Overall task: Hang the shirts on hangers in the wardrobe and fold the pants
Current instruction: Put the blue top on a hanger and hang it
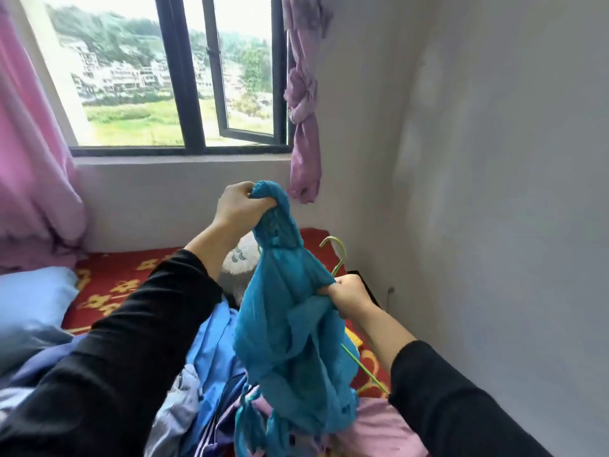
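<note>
A teal knitted shirt (290,328) hangs bunched in the air over the bed. My left hand (239,207) grips its top end, raised in front of the window sill. My right hand (349,296) pinches a fold of the shirt lower down and also holds a thin green wire hanger (337,255). The hanger's hook sticks up above that hand and its lower wire pokes out below, beside the shirt. Most of the hanger is hidden by the fabric.
A pile of clothes (211,367) in blue, pink and striped dark fabric lies on the bed under the shirt. A red patterned sheet (115,285), a light blue pillow (33,308) and a plush toy (239,262) lie behind. A white wall (494,192) stands close on the right.
</note>
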The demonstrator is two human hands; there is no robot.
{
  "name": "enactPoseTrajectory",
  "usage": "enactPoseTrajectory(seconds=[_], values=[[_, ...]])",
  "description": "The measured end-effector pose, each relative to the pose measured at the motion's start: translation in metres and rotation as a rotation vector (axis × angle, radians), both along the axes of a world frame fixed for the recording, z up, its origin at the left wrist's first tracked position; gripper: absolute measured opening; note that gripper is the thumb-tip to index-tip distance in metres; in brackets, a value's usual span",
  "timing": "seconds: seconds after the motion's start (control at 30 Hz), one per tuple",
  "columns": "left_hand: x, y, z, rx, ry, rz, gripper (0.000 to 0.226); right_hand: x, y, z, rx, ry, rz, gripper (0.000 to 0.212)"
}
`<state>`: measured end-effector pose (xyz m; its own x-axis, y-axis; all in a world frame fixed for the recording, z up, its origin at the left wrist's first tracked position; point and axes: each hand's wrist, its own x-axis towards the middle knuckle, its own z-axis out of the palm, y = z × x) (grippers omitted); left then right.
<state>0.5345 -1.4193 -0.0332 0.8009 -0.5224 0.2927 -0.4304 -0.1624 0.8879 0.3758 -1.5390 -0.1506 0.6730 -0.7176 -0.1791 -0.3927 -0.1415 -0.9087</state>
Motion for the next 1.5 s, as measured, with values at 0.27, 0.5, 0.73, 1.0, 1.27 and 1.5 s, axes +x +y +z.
enactPoseTrajectory(seconds=[0.27, 0.5, 0.73, 1.0, 1.27, 1.5], values=[[-0.039, 0.049, -0.117, 0.466, 0.06, -0.195, 0.026, 0.018, 0.017, 0.027, 0.4, -0.162, -0.178, 0.024], [-0.078, 0.043, -0.169, 0.719, -0.065, -0.427, 0.036, 0.022, 0.016, 0.038, 0.383, -0.2, -0.129, 0.027], [-0.048, 0.038, -0.084, 0.393, 0.203, -0.291, 0.036, 0.003, -0.019, 0.04, 0.135, -0.168, -0.034, 0.035], [-0.034, 0.043, -0.048, 0.19, 0.411, -0.339, 0.035, -0.013, -0.028, 0.048, 0.215, -0.525, -0.389, 0.053], [-0.033, 0.054, -0.064, -0.006, 0.569, -0.346, 0.023, -0.017, -0.02, 0.07, 0.473, -0.834, -0.182, 0.048], [-0.027, 0.057, -0.051, -0.26, 0.709, -0.448, 0.023, -0.009, 0.003, 0.022, 0.457, -0.695, -0.115, 0.039]])
